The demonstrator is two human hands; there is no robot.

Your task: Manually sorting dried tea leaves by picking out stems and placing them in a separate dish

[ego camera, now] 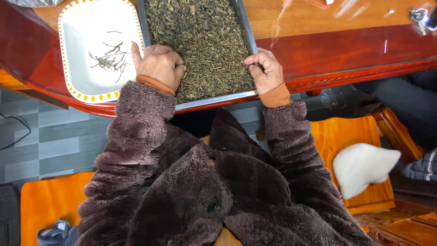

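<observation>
Head view looks straight down on a glossy red-brown wooden table (346, 50), its curved edge running toward the person and its top throwing pale reflections. On it, a metal tray (248, 32) is heaped with dried green tea leaves (205, 41). The left hand (157, 66) rests on the leaves at the tray's near left corner, fingers curled into a loose fist with the thumb pointing up; whether it holds any leaves cannot be told. The right hand (266, 73) sits at the tray's near right edge, thumb and fingertips pinched together over the leaves, and what they nip is too small to make out. Just left of the tray, touching its side, lies a white rectangular dish (75, 68) with an orange-dashed rim, holding a small scatter of stems (109, 59). A bunch of keys (421, 18) lies far right of the tray on the table. Below the tray, beyond the fuzzy brown sleeves, are grey plank flooring (54, 136), orange wooden seats (359, 136) and a white cushion (362, 166).
</observation>
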